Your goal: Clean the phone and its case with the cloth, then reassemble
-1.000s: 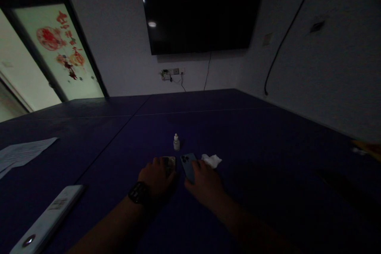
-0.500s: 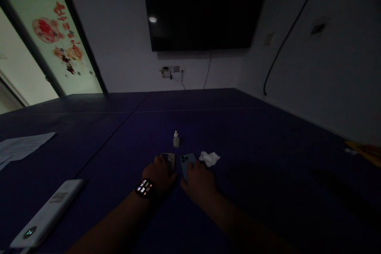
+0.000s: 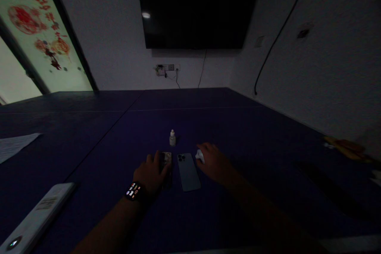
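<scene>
A blue-grey smartphone (image 3: 188, 172) lies back up on the table, its camera cluster at the upper left. To its left is a second, dark phone with a patterned back (image 3: 168, 158), partly covered by my left hand (image 3: 150, 174). That hand rests on it with fingers apart, thumb across its back, a lit smartwatch (image 3: 134, 191) at the wrist. My right hand (image 3: 213, 164) is closed on a crumpled white tissue (image 3: 200, 156), just right of the blue-grey phone and apart from it. A small clear dropper bottle (image 3: 172, 139) with a white cap stands upright beyond the phones.
On the dark blue table (image 3: 143, 127) a white power bank (image 3: 38, 218) lies at the near left, with paper sheets (image 3: 16, 145) farther back. A yellow-orange item (image 3: 347, 147) sits at the right edge. A television (image 3: 199, 8) hangs on the far wall.
My right hand has left the blue-grey phone, moved right and closed on the tissue. My left hand has shifted slightly left over the patterned phone. The view has turned a little to the right.
</scene>
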{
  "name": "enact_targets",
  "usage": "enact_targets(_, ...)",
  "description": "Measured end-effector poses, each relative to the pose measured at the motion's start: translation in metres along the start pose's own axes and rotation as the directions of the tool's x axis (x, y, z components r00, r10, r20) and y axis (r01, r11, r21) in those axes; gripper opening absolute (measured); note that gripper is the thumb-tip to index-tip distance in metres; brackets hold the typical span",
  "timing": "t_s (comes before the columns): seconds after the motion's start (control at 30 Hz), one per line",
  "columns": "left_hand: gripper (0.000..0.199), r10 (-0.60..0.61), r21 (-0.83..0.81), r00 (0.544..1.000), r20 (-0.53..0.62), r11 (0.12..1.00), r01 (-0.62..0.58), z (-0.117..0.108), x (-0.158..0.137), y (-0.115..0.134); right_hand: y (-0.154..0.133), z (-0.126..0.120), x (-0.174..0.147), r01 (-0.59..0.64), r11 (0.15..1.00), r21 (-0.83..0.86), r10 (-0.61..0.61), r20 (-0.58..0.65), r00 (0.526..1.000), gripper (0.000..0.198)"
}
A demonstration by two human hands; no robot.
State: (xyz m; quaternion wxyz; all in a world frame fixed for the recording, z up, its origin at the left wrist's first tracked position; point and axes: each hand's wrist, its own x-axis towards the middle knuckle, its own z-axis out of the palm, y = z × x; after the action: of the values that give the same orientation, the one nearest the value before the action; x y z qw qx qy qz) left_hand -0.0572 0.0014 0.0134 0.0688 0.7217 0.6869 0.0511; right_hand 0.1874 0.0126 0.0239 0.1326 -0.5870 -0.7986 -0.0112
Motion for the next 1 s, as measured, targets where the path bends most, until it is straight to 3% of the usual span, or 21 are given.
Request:
enact_targets(0.1, 0.07, 0.014, -0.034, 0.999, -0.045, 0.999, -0.016, 0.004, 0.006, -0.005, 0.024, 0.005, 0.014, 0.023, 1.0, 0.017, -0.024, 0.041, 0.999, 0.066)
enact_targets(0.17, 0.067, 0.045, -0.061, 0.996, -0.077, 0.997, -0.05, 0.006, 0.008, -0.007, 0.033, 0.01, 0.022, 0.051, 0.998, 0.041, -0.054, 0.074, 0.996, 0.067)
enact_targets(0.33, 0.06, 0.149, -0.083, 0.972, -0.181, 0.983, -0.166, 0.008, 0.007, -0.005, 0.043, 0.023, 0.03, 0.04, 0.989, 0.144, -0.057, 0.114, 0.992, 0.044)
enact_targets(0.47, 0.052, 0.228, -0.091, 0.944, -0.237, 0.962, -0.256, 0.01, 0.004, -0.002, 0.052, 0.029, 0.032, -0.012, 0.955, 0.297, -0.009, 0.07, 0.998, 0.015)
enact_targets(0.57, 0.048, 0.282, -0.138, 0.924, -0.26, 0.936, -0.324, 0.012, 0.003, -0.002, 0.056, 0.03, 0.034, -0.049, 0.881, 0.471, 0.059, -0.006, 0.998, 0.006)
enact_targets(0.67, 0.044, 0.32, -0.252, 0.904, -0.282, 0.885, -0.392, 0.016, 0.005, -0.004, 0.053, 0.029, 0.035, -0.087, 0.727, 0.681, 0.161, -0.047, 0.986, 0.018)
enact_targets(0.77, 0.042, 0.323, -0.467, 0.89, -0.322, 0.763, -0.446, 0.022, 0.007, -0.002, 0.041, 0.028, 0.032, -0.086, 0.506, 0.858, 0.218, -0.03, 0.976, 0.029)
enact_targets(0.83, 0.049, 0.296, -0.656, 0.899, -0.324, 0.614, -0.439, 0.026, 0.008, 0.001, 0.029, 0.03, 0.028, -0.078, 0.349, 0.934, 0.223, -0.002, 0.975, 0.032)
enact_targets(0.93, 0.063, 0.313, -0.911, 0.925, -0.214, 0.277, -0.305, 0.033, 0.007, 0.009, 0.008, 0.037, 0.02, -0.081, 0.146, 0.986, 0.218, 0.048, 0.975, 0.036)
enact_targets(1.0, 0.056, 0.355, -0.975, 0.93, -0.098, 0.154, -0.162, 0.036, 0.006, 0.013, -0.003, 0.042, 0.017, -0.094, 0.053, 0.994, 0.214, 0.081, 0.973, 0.038)
